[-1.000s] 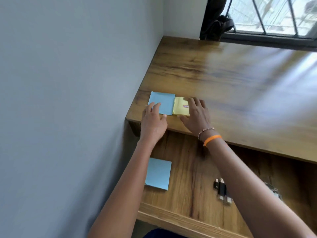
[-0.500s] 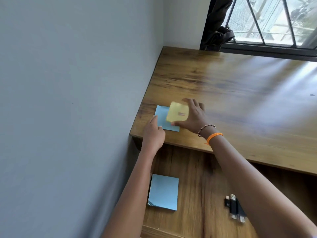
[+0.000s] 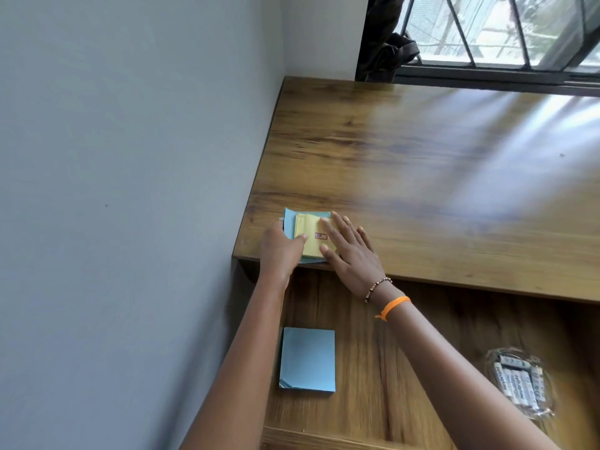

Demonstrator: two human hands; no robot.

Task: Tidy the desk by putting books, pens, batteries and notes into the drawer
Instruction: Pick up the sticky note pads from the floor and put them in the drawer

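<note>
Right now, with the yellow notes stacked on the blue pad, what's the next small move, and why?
Probably close both hands around the stack and lift it toward the open wooden drawer. The yellow sticky-note pad lies on the blue sticky-note pad at the wooden desk's edge; the left hand and right hand only rest on it.

grey wall [image 3: 130, 157] on the left; barred window [image 3: 503, 30] behind the wooden desk [image 3: 422, 164]; daylight glare across its top

top notepad [image 3: 310, 235]: pale yellow, small red label
pad beneath [image 3: 290, 219]: light blue
drawer pad [image 3: 307, 358]: light blue
desk [image 3: 422, 177]: brown woodgrain
wristband [image 3: 394, 305]: orange
wall [image 3: 130, 157]: grey
</note>
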